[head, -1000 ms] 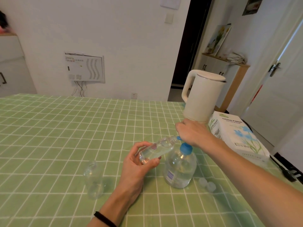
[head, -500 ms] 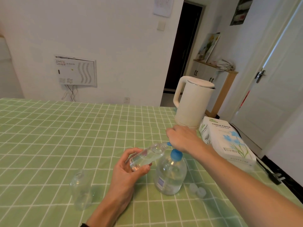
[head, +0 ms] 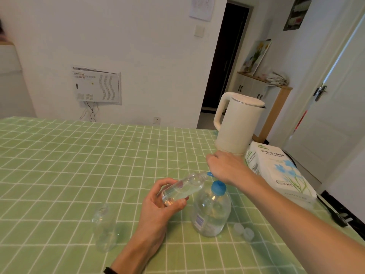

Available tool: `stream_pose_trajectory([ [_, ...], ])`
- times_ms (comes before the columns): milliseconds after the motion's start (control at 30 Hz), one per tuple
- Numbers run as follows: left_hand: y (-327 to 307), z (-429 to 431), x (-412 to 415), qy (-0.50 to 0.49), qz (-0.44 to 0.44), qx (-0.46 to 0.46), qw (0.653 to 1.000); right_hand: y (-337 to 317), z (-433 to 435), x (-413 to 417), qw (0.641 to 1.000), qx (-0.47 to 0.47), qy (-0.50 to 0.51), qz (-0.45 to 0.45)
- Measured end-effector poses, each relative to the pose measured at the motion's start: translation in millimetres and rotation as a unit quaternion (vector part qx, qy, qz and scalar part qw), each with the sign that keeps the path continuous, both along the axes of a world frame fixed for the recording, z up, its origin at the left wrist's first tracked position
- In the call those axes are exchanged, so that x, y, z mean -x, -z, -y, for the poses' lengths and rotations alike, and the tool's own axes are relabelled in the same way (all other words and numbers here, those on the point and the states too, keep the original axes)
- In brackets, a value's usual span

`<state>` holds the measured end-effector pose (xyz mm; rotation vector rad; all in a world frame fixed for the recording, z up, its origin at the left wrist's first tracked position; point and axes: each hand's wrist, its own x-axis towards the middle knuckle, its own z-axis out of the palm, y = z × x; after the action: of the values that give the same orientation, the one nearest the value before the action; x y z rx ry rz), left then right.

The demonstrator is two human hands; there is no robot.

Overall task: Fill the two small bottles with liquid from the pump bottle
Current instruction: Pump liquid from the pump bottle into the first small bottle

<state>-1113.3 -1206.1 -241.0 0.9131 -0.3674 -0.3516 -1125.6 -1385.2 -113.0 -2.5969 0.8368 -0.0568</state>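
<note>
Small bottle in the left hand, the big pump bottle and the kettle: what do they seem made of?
The small bottle: clear glossy plastic, probably; liquid shows through it. The pump bottle: likewise clear plastic, with an opaque blue collar. The kettle: matt cream shell, likely plastic, though coated metal is possible; its lid rim looks like shiny metal.

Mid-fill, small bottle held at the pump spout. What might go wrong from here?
1. The tilted small bottle in the left hand only just meets the blue nozzle of the pump bottle under the right hand; a slip may squirt liquid onto the tablecloth.
2. It already holds liquid and lies steeply tilted, so more pumping may spill from its mouth.
3. The left forearm lies near the empty bottle and might tip it.
</note>
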Motion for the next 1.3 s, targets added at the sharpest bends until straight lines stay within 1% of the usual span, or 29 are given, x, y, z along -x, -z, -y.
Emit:
stream_pose_trajectory([
  [133,0.4,1.1,1.7,-0.005,0.004,0.000,1.000,8.4,0.4,-1.5,0.999,-0.036,-0.001,-0.002],
  [433,0.4,-1.3,0.1,-0.002,-0.007,-0.016,1.000,-0.9,5.7,-1.6,0.999,0.023,-0.042,0.005],
  [600,1.3,0.6,-0.8,-0.001,-0.001,-0.008,1.000,5.5,5.0,-3.8,0.999,0.011,-0.046,0.002],
  [800,1.0,0.0,1.2,0.001,0.000,-0.002,1.000,3.2,1.7,2.2,0.999,0.020,-0.040,-0.014],
  [867,0.8,0.0,1.5,-0.002,-0.001,-0.004,1.000,-1.0,2.0,2.3,0.999,0.022,-0.046,-0.006],
  [967,0.6,0.0,1.4,-0.004,-0.004,-0.001,1.000,-1.8,3.8,-0.6,0.998,0.018,-0.047,0.032],
  [1167,1.1,1.3,0.6,-0.001,0.002,0.006,1.000,4.9,3.8,-1.5,0.998,0.019,-0.050,-0.021],
  [1300,-0.9,1.0,2.3,0.000,-0.004,0.008,1.000,2.2,2.8,1.2,0.998,0.027,-0.051,-0.021],
])
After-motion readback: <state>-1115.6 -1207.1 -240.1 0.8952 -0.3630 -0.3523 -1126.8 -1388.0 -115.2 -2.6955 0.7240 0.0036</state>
